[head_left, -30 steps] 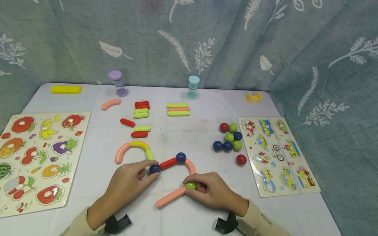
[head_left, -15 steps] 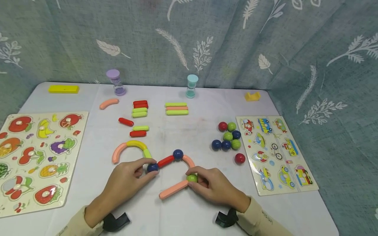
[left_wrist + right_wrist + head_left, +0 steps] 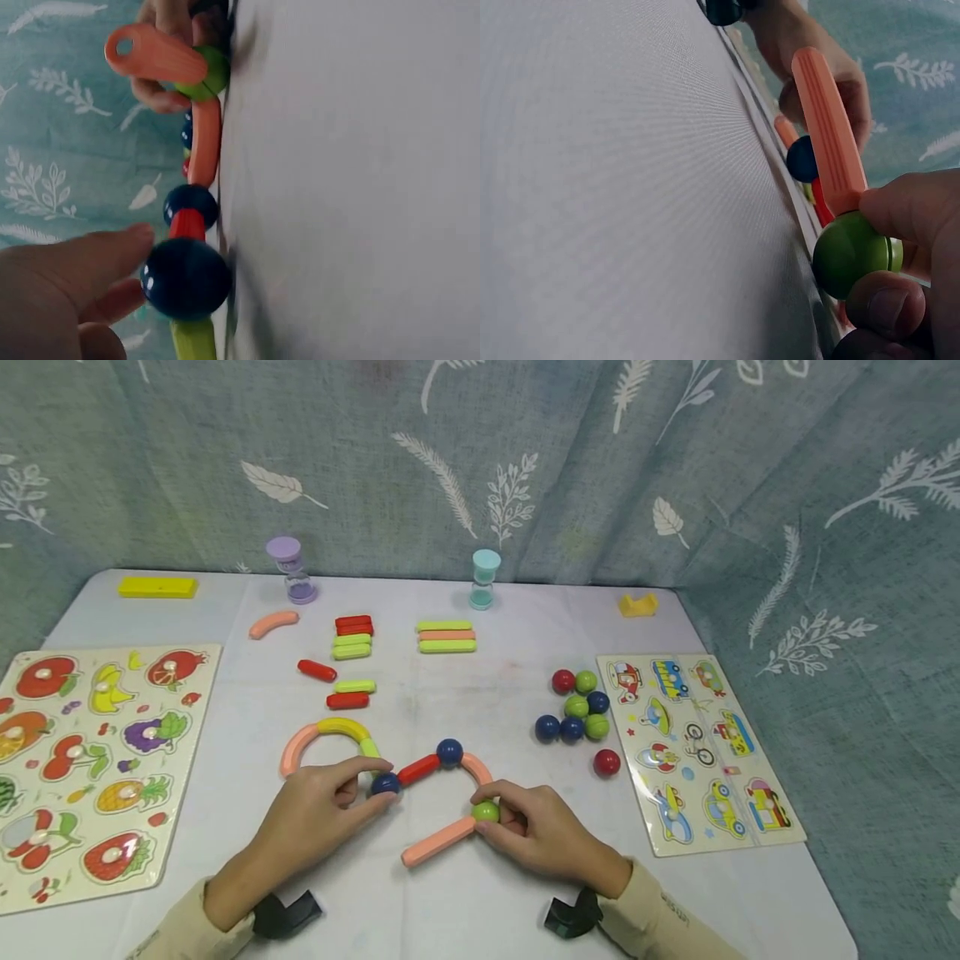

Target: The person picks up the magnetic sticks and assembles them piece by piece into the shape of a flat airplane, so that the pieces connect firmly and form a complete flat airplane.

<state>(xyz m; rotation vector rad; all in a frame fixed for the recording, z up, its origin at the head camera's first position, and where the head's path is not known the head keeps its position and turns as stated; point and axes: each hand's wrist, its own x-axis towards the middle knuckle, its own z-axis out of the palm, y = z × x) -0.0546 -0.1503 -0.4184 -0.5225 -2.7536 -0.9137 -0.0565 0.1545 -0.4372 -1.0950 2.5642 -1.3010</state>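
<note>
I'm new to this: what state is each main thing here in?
Left grip: around a blue ball
Right grip: pinching a green ball
Straight pink stick: against the green ball, other end free
Purple timer: standing
Teal timer: standing
Fruit board: lying flat
Vehicle board: lying flat
Ball cluster: unheld

In the head view, the left hand partly hides a blue ball, the right hand a green ball; the left edge crops the fruit board; sleeve lettering is illegible. The left wrist view's lower edge cuts a light-green stick.
</note>
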